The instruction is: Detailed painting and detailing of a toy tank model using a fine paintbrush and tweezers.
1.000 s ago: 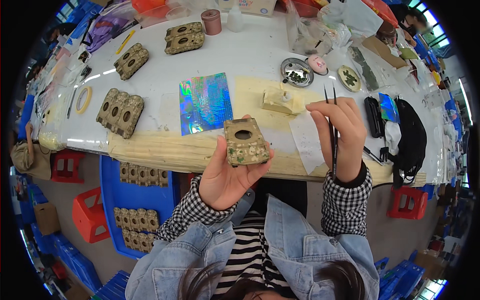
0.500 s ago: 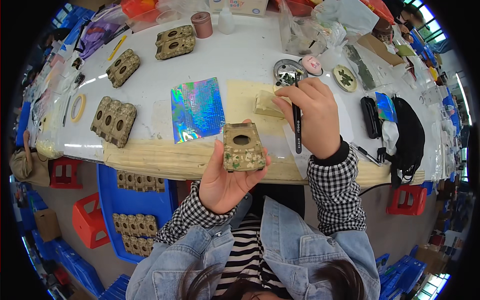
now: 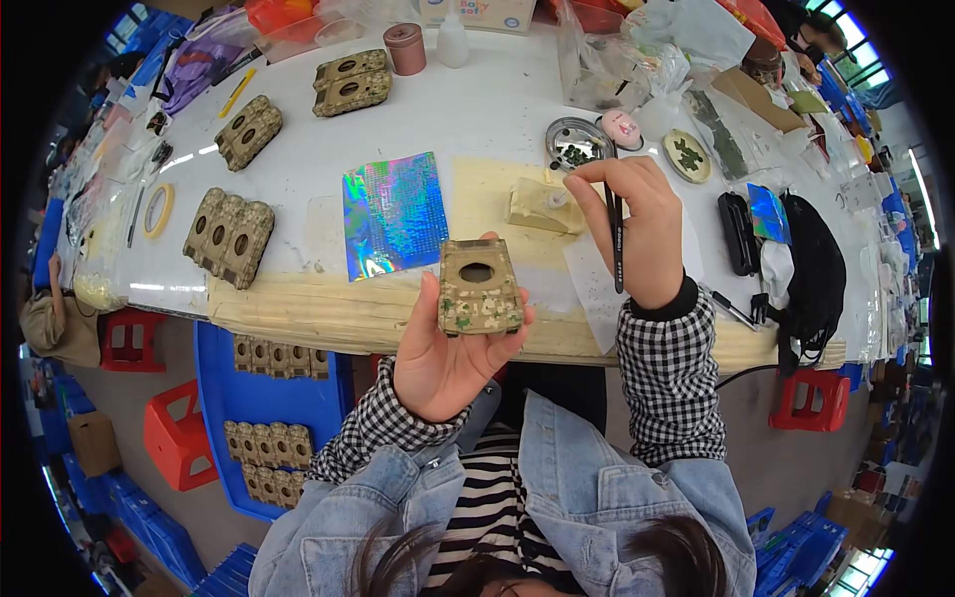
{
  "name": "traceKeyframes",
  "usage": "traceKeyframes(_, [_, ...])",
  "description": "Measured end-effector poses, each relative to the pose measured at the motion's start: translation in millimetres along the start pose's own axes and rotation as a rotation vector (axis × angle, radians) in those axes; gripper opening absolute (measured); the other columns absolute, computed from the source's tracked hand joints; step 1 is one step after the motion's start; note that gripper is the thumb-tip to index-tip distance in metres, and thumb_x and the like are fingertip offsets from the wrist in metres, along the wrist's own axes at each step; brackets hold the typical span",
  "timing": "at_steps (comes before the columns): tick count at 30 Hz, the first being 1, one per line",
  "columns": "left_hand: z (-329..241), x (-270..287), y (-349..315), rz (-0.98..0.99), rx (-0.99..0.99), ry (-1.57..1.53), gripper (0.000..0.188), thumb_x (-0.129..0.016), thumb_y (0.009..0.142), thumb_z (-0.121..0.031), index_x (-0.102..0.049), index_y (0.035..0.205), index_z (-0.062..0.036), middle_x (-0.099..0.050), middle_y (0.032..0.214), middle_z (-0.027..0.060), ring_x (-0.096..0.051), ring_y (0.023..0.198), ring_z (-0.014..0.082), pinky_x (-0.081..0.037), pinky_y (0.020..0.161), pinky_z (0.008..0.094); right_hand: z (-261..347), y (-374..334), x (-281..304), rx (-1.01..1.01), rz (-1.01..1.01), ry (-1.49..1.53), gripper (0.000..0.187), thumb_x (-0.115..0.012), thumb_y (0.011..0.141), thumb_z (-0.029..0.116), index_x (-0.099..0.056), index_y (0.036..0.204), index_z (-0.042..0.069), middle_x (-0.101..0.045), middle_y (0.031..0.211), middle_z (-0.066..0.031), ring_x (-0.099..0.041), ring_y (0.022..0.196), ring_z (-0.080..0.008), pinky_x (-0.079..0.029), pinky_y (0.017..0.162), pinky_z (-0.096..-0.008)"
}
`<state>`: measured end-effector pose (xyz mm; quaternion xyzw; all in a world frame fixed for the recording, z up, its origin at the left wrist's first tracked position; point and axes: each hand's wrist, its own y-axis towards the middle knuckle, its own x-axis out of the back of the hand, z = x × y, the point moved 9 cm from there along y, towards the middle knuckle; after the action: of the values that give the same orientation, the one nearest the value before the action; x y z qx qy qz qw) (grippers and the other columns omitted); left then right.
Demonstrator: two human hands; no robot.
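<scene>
My left hand (image 3: 443,363), palm up, holds a camouflage-patterned model tank hull (image 3: 479,303) with a round hole in its top. The hull is just above the table's front edge. My right hand (image 3: 642,229) has black tweezers (image 3: 618,239) tucked along its palm, roughly upright. Its thumb and forefinger come together above a cream block (image 3: 532,206); whether something tiny sits between them I cannot make out. On the block's right end is a small whitish piece (image 3: 557,199). Behind the hand lies a round clear dish (image 3: 564,129) with small dark green pieces.
More hulls (image 3: 229,239) stand in groups at the left and back. A shiny holographic sheet (image 3: 395,214) lies left of the block. Tape (image 3: 157,212), a pink jar (image 3: 405,50), a black pouch (image 3: 811,269) and a pen surround the work. A blue tray (image 3: 269,398) with hulls is below left.
My right hand has drawn back a little to the right from the block, with the tweezers, uncovering the whitish piece. The hull in my left hand has shifted slightly left and up.
</scene>
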<state>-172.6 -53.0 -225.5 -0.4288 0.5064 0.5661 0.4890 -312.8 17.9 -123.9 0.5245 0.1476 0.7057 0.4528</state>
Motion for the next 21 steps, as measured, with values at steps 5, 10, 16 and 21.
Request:
traceKeyframes(5, [0, -1, 0, 0.008, -0.004, 0.009, 0.071, -0.035, 0.098, -0.050, -0.003, 0.150, -0.0142, -0.044, 0.131, 0.0270, -0.050, 0.121, 0.0352, -0.044, 0.104, 0.0408, 5, 2, 19, -0.030, -0.086, 0.053, 0.007, -0.071, 0.078, 0.004, -0.066, 0.082, 0.002, -0.065, 0.074, -0.0086, -0.057, 0.070, -0.0225, -0.045, 0.065, -0.0308])
traceKeyframes(10, [-2, -3, 2, -0.041, -0.025, 0.078, 0.065, -0.034, 0.099, -0.049, -0.012, 0.149, -0.0143, -0.046, 0.131, 0.0234, -0.049, 0.122, 0.0337, -0.044, 0.104, 0.0405, -5, -8, 34, -0.285, -0.119, 0.426, 0.008, -0.065, 0.086, 0.006, -0.065, 0.089, -0.002, -0.066, 0.079, -0.0057, -0.057, 0.073, -0.0115, -0.045, 0.070, -0.0246])
traceKeyframes(16, [5, 0, 6, -0.129, -0.020, 0.207, 0.055, -0.030, 0.100, -0.045, -0.020, 0.146, -0.0157, -0.046, 0.134, 0.0147, -0.047, 0.125, 0.0322, -0.043, 0.105, 0.0400, 18, -28, 43, -0.329, -0.103, 0.589, 0.009, -0.059, 0.090, 0.003, -0.061, 0.095, -0.004, -0.064, 0.089, -0.0090, -0.056, 0.082, -0.0109, -0.043, 0.077, -0.0234])
traceKeyframes(21, [12, -1, 7, -0.198, -0.019, 0.347, 0.054, -0.030, 0.101, -0.043, -0.020, 0.146, -0.0149, -0.045, 0.135, 0.0115, -0.047, 0.125, 0.0309, -0.042, 0.106, 0.0407, 35, -43, 32, -0.318, -0.046, 0.702, 0.008, -0.059, 0.090, 0.003, -0.059, 0.096, -0.003, -0.062, 0.087, -0.0092, -0.055, 0.080, -0.0127, -0.042, 0.076, -0.0246])
